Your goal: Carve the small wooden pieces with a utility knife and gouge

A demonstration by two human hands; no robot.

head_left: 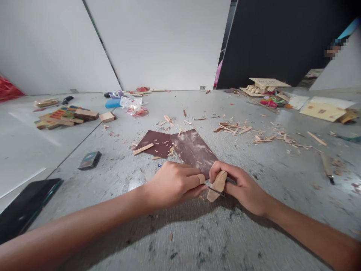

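Left hand (173, 184): curled around one thin dark tool (216, 191); most of it hidden in the fist, with a blue end (159, 165) poking out; tan band on one finger.
Right hand (248, 188): bent fingers pinching one wood piece (220, 181), partly covered.
Wood piece: held up at near middle, tilted, tool's dark tip across its near part.
Sandpaper (194, 150): two brown sheets, side by side, just past the hands; near corner of the right one hidden.
Wood bits (235, 129): too many to count, on the sheets and far right.
Phone (28, 207): one, near left, cut off by the edge.
Small case (89, 160): one, left; label too blurry to read.
Blocks (86, 114): two chunky ones, far left.
Wood-handled tool (326, 165): one, right, dark tip toward near side.
Far right corner: blurred, hard to make out.
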